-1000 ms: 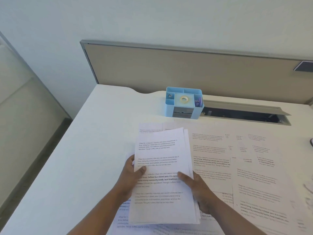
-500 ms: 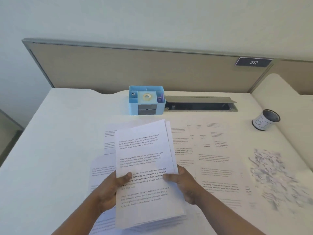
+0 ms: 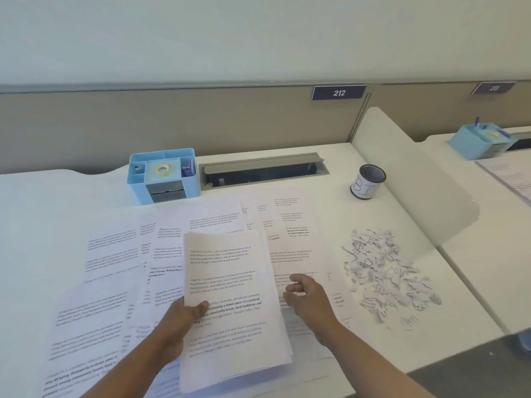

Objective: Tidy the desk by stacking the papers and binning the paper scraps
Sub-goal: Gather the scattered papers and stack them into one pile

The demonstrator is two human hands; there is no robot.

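One stack of papers held in left grip, thumb on top, above loose sheets on worktop.
Right grip loosely curled, empty. Scraps at 3 o'clock; bin at 1 o'clock.

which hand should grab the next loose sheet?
Right, probably. The right hand is free, fingers loosely curled over the loose sheets; the left hand has its grip on the gathered stack.

Both hands, left and right, and forearms are bare, with no sleeves showing.
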